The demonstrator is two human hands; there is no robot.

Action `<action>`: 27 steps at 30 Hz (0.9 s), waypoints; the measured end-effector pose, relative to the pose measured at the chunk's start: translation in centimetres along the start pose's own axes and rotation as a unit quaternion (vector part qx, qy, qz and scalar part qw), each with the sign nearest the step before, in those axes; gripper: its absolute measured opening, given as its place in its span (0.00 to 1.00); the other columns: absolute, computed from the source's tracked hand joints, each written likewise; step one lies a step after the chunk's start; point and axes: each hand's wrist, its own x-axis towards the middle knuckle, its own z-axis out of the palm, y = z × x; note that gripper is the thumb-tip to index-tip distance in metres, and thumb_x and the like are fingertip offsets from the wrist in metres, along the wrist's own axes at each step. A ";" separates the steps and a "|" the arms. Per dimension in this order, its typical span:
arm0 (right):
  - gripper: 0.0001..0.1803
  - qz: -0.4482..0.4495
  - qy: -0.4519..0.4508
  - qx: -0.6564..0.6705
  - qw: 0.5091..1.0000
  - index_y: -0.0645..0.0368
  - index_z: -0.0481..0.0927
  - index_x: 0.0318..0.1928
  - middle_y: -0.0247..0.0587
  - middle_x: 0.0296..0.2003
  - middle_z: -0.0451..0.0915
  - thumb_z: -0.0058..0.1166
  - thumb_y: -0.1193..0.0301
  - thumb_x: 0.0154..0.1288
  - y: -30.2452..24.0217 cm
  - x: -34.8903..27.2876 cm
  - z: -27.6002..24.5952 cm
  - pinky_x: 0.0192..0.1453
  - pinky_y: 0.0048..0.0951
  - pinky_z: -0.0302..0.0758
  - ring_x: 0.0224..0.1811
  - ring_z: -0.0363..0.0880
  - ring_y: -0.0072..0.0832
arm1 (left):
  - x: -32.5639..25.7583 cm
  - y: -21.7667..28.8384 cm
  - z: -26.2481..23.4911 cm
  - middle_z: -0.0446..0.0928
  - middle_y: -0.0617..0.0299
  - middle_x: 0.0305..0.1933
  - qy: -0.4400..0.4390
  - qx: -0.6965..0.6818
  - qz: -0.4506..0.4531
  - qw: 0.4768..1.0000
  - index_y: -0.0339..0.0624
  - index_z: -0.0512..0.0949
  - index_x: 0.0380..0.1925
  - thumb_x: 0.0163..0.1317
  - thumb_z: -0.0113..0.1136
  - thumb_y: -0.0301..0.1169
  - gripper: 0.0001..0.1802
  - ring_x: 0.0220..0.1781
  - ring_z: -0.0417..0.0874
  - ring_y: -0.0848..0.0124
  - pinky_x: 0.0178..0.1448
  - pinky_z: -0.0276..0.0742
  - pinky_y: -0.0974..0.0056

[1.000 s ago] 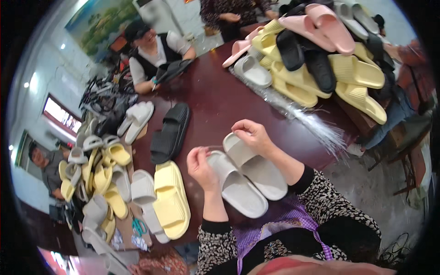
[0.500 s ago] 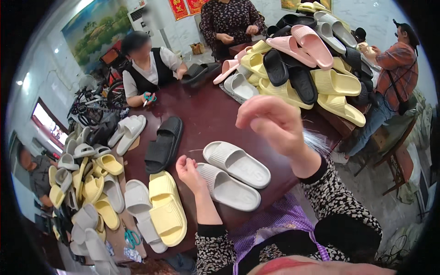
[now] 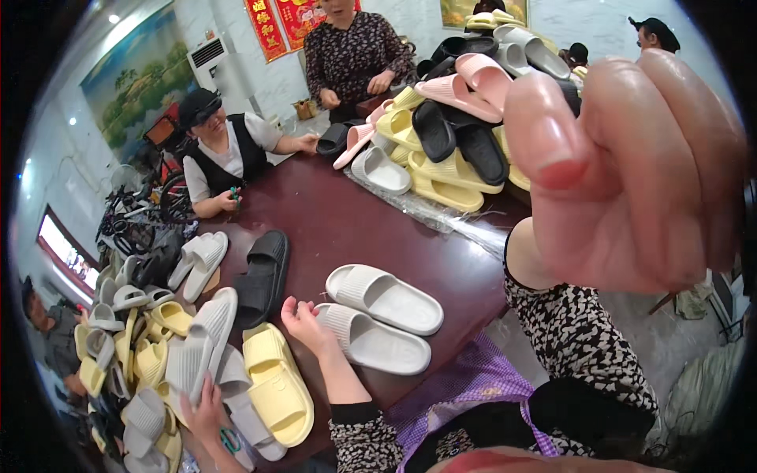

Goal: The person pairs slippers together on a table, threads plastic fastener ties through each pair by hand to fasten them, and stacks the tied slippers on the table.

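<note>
A pair of light grey slide slippers (image 3: 386, 351) lies side by side on the dark red table before me. My left hand (image 3: 309, 325) is at the strap of the nearer slipper, its fingers curled inward; whether it touches the strap or pinches something small I cannot tell. Raised high and very close on the right is my right hand (image 3: 623, 173), its fingers bent and pressed together. Anything it may hold is hidden. Left of my left hand lie a black pair of slides (image 3: 262, 280) and a yellow pair (image 3: 277, 386).
A co-worker's hand (image 3: 206, 414) holds grey slides (image 3: 203, 343) over the slipper pile at left. Teal-handled scissors (image 3: 229, 440) are beside that hand. Across the table (image 3: 315, 209), a seated person (image 3: 229, 150) holds a black slide. Mixed slippers (image 3: 449, 142) are heaped at the far right.
My right hand has risen toward the camera and to the right. My left hand stays by the grey pair. A co-worker's hand with grey slides has come in at the left.
</note>
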 end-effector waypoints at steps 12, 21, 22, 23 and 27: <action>0.10 0.053 0.021 -0.003 0.998 0.54 0.73 0.30 0.37 0.26 0.76 0.40 0.68 0.67 -2.5 -1.1 -1.9 0.44 0.41 0.70 0.28 0.77 0.30 | 0.8 0.8 0.3 0.72 0.61 0.40 -0.008 0.014 -0.025 1.000 0.38 0.70 0.45 0.61 0.48 0.22 0.12 0.34 0.75 0.74 0.35 0.73 0.73; 0.11 0.014 0.112 0.000 0.994 0.53 0.73 0.30 0.37 0.24 0.75 0.38 0.68 0.69 -3.5 -2.7 -2.7 0.40 0.40 0.71 0.26 0.76 0.31 | 0.3 1.8 0.6 0.72 0.63 0.40 -0.001 0.013 0.005 1.000 0.39 0.70 0.44 0.62 0.48 0.24 0.11 0.35 0.74 0.74 0.37 0.73 0.71; 0.11 0.010 0.144 -0.051 0.988 0.62 0.75 0.38 0.46 0.27 0.75 0.48 0.66 0.68 -2.4 -5.2 -2.6 0.39 0.37 0.76 0.24 0.76 0.33 | 0.2 1.9 0.3 0.72 0.64 0.40 0.004 0.008 0.002 1.000 0.40 0.70 0.45 0.62 0.49 0.25 0.11 0.35 0.74 0.74 0.37 0.73 0.71; 0.13 0.096 0.224 -0.144 0.959 0.58 0.73 0.31 0.40 0.26 0.76 0.41 0.65 0.70 -0.7 -8.7 -1.2 0.37 0.39 0.73 0.27 0.77 0.32 | 0.6 1.8 -0.8 0.72 0.64 0.40 0.019 0.006 0.002 1.000 0.41 0.70 0.45 0.62 0.50 0.25 0.11 0.34 0.74 0.75 0.37 0.73 0.71; 0.08 0.435 0.085 -0.338 0.831 0.63 0.77 0.39 0.44 0.33 0.78 0.56 0.75 0.59 3.6 -21.5 2.6 0.40 0.31 0.75 0.35 0.78 0.35 | 1.1 0.8 -1.1 0.72 0.64 0.40 0.019 -0.001 -0.020 1.000 0.41 0.70 0.46 0.62 0.49 0.26 0.12 0.36 0.73 0.74 0.39 0.72 0.70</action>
